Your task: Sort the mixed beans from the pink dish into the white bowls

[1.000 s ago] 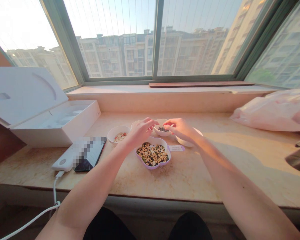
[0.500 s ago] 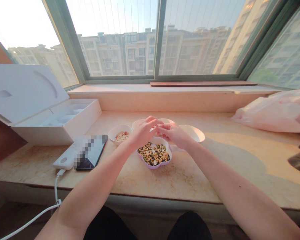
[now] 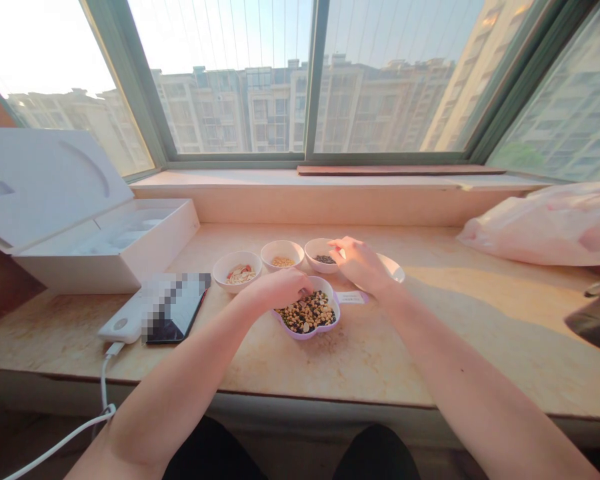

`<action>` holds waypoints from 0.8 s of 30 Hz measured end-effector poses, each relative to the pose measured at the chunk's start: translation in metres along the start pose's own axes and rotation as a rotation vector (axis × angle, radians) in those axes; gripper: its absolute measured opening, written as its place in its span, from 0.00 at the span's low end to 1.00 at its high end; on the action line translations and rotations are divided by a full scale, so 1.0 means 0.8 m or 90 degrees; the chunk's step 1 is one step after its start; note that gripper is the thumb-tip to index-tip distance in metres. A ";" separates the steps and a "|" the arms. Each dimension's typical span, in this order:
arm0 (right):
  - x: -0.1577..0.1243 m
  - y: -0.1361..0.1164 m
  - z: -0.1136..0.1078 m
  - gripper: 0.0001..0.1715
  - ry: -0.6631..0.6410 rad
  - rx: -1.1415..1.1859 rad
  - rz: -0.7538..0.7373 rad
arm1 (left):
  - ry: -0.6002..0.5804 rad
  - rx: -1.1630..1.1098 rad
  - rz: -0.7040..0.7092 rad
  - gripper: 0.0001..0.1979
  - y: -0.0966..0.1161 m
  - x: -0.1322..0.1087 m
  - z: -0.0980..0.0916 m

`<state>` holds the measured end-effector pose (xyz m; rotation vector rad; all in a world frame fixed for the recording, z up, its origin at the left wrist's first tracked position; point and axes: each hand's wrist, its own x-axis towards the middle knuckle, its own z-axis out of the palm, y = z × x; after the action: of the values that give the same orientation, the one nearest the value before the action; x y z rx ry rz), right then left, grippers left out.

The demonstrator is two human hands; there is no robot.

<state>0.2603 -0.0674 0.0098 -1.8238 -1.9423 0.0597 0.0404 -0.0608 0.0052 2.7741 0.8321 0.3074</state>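
A lilac-rimmed, scalloped bowl (image 3: pixel 305 335) holds a mix of yellow and dark beans with a few pale flat pieces. My left hand (image 3: pixel 286 288) reaches into its back left, fingers curled down and drawn together at the beans; whatever they pinch is hidden. Over the right side of a white bowl of dark beans (image 3: pixel 323 260) is my right hand (image 3: pixel 359 264), its fingers slightly apart and nothing visible in them. To the left stand a bowl of yellow beans (image 3: pixel 283 261) and a bowl of pale flat pieces with some red (image 3: pixel 240 273).
A white dish (image 3: pixel 394 268) lies partly behind my right hand, near a small labelled strip (image 3: pixel 353 298). On the left are an open white box (image 3: pixel 155 247), a phone (image 3: pixel 180 320) and a cabled white power bank (image 3: pixel 123 323). A plastic bag (image 3: pixel 545 227) rests at right.
My hands were together above the lilac bowl and have parted. The left has come down into the beans; the right has moved to the dark-bean bowl, its fingers opening slightly.
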 end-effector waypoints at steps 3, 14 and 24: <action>-0.004 -0.006 -0.004 0.19 -0.003 0.022 0.004 | -0.060 -0.005 0.019 0.13 0.001 0.003 0.003; -0.011 -0.023 -0.013 0.16 -0.027 0.065 0.015 | -0.075 0.011 -0.030 0.13 0.012 0.005 0.000; -0.012 -0.024 -0.013 0.14 -0.031 0.064 -0.025 | -0.032 0.001 -0.049 0.11 0.012 0.003 0.005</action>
<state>0.2460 -0.0819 0.0231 -1.7343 -1.9704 0.1875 0.0489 -0.0680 0.0043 2.7315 0.9245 0.2215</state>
